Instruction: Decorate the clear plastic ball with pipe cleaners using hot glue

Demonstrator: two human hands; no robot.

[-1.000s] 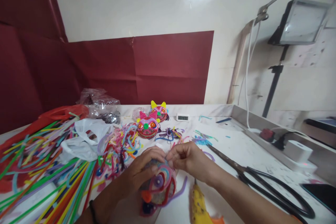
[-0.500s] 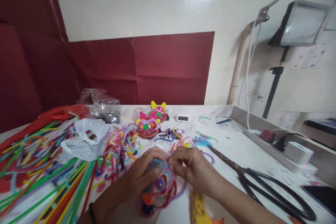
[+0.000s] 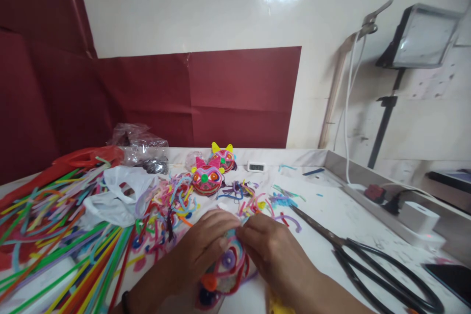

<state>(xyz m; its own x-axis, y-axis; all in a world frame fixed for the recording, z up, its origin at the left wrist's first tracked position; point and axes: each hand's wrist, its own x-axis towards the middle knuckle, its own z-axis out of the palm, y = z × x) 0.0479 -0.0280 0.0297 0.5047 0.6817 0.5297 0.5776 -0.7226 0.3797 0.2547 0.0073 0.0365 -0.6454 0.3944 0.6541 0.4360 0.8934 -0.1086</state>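
Low in the middle, a round ornament made of coloured pipe cleaners, with a purple disc and an orange ball on it, is between my hands. My left hand is closed around its left and top side. The fingers of my right hand press together at its upper right edge; what lies under those fingertips is hidden. Behind my hands stand two finished-looking animal-face ornaments, one with pink ears and one with yellow ears. Something yellow lies partly covered below my right forearm.
Loose pipe cleaners and a white plastic bag cover the left side. Large black-handled scissors lie at the right. Behind are a small digital clock and clear plastic wrapping. A power strip runs along the right edge.
My right hand has turned and moved slightly down and right, now covering more of the ornament's right side and the yellow thing. My left hand stays on the ornament.
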